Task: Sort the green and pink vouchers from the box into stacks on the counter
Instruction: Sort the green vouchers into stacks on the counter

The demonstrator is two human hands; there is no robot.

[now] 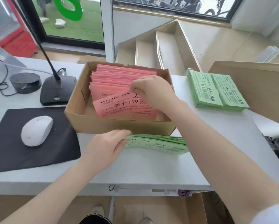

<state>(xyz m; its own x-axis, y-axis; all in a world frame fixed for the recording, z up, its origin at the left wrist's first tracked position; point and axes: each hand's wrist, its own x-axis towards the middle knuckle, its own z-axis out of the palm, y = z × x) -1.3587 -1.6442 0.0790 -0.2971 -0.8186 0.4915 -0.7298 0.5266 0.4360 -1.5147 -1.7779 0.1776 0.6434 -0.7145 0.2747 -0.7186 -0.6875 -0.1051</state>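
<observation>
Nearest on the white bench [135, 172], the left hand [106, 146] grips the end of a green voucher stack [158, 144] lying just in front of the cardboard box [119, 125]. Inside the box, pink vouchers [119, 76] stand packed in rows; the right hand [151, 89] pinches some of them, tilted up. Beyond, to the right, two green stacks [216, 91] lie side by side.

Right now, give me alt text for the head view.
A person's right hand pinches pink vouchers in a cardboard box, while the left hand holds a green voucher stack on the white counter. Two green stacks lie right of it.
</observation>
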